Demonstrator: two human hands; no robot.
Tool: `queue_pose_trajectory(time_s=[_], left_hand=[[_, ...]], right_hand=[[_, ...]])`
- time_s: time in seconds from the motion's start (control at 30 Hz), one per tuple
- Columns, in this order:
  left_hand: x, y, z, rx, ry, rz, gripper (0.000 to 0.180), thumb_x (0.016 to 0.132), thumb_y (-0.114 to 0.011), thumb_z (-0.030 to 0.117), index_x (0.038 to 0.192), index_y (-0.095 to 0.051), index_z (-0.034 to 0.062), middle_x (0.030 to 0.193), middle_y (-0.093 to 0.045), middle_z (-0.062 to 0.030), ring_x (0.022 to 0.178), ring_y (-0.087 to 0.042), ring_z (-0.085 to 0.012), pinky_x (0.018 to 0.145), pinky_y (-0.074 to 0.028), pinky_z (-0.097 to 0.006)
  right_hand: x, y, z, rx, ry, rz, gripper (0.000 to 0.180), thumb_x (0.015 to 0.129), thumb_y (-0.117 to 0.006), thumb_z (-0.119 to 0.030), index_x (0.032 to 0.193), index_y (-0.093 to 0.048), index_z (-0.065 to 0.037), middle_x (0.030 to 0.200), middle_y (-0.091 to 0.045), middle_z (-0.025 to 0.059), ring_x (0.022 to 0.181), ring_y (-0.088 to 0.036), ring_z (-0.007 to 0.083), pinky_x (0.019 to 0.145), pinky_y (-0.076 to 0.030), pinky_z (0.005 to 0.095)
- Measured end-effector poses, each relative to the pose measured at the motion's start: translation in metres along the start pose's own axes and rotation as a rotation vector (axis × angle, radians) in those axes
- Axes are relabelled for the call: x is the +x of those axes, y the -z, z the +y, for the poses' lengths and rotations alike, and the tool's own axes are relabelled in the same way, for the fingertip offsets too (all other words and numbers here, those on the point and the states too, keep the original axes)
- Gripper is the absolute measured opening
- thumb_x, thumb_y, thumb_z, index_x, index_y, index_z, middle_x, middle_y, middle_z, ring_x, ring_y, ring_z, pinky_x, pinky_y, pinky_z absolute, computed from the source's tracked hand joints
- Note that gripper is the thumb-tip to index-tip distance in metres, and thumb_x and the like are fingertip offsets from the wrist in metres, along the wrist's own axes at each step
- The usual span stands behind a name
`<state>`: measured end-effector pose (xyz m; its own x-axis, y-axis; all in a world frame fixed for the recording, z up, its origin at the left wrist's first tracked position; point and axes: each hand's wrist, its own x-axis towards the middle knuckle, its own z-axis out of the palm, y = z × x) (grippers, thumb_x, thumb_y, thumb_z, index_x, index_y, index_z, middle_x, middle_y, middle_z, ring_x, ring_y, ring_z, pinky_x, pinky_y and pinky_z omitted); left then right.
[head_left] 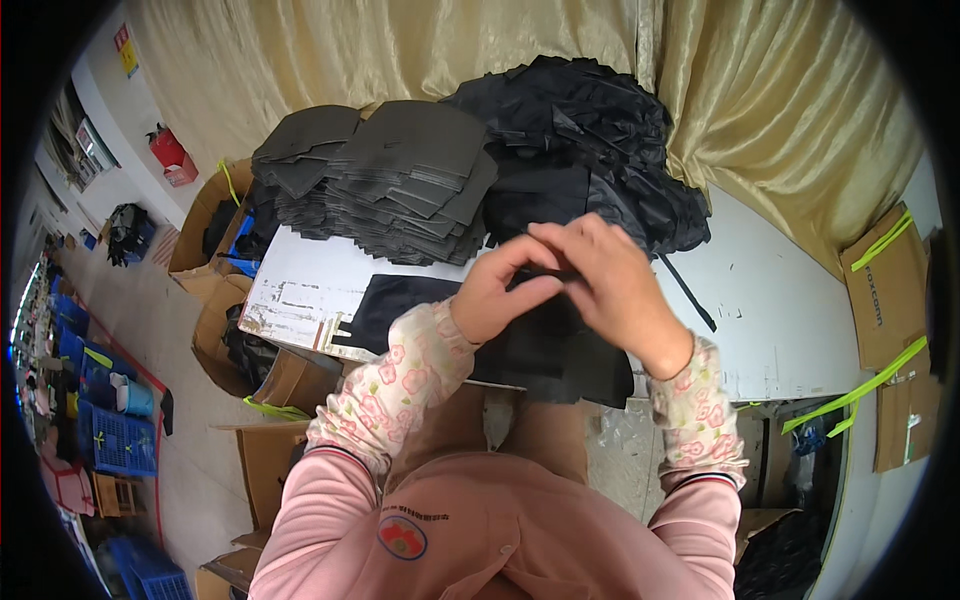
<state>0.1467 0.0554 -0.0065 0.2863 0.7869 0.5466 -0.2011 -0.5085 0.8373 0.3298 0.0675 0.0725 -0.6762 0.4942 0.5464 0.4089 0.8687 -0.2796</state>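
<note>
Close together above the white table [790,330], my two hands meet over dark material at the table's near side. My left hand [495,292] is curled, thumb and fingers closing on the upper edge of a black fabric piece [560,350]. From the other side my right hand [618,290] bends its fingers down onto the same edge, its fingertips near those of the left. The fabric's lower part hangs past the table's front edge. Another flat black piece [385,305] lies by my left wrist. What exactly is between the fingertips is partly hidden.
Stacks of dark grey cut panels [410,150] stand at the back left, beside a big heap of black fabric [580,110]. A narrow black strip [688,293] lies right of my hands. Open cardboard boxes [215,290] flank the table's left; a flattened carton [885,290] stands at right.
</note>
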Motion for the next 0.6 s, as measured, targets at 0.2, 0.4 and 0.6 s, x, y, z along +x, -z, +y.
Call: queue_pose_trajectory(time_s=[0.2,0.4,0.6], left_hand=[[-0.006,-0.008,-0.024,-0.119,0.068,0.111,0.053,0.083,-0.068,0.008,0.130,-0.043,0.0003,0.120,-0.055,-0.0061,0.109,-0.051,-0.0133,0.096,-0.040,-0.028],[-0.018,-0.006,-0.030,-0.117,0.336,-0.047,0.029,0.084,-0.070,0.011,0.110,-0.062,-0.0008,0.102,-0.065,-0.0026,0.091,-0.058,-0.0096,0.083,-0.047,-0.026],[-0.045,0.024,-0.037,-0.016,0.428,-0.124,0.029,0.085,-0.068,0.009,0.112,-0.062,-0.0009,0.103,-0.065,-0.0027,0.092,-0.058,-0.0086,0.083,-0.046,-0.025]], right_hand=[[0.040,0.050,-0.018,0.203,0.082,0.130,0.018,0.071,-0.067,0.008,0.086,-0.065,-0.002,0.074,-0.056,0.0080,0.071,-0.057,0.0223,0.064,-0.045,0.0294],[0.060,0.125,-0.031,0.210,0.014,0.337,0.011,0.086,-0.060,-0.002,0.094,-0.065,0.002,0.088,-0.066,0.0031,0.082,-0.061,0.0099,0.076,-0.048,0.0228],[0.052,0.181,0.027,0.360,-0.181,0.601,0.018,0.088,-0.065,-0.013,0.100,-0.067,0.000,0.088,-0.067,0.0012,0.078,-0.061,0.0075,0.073,-0.047,0.0205]])
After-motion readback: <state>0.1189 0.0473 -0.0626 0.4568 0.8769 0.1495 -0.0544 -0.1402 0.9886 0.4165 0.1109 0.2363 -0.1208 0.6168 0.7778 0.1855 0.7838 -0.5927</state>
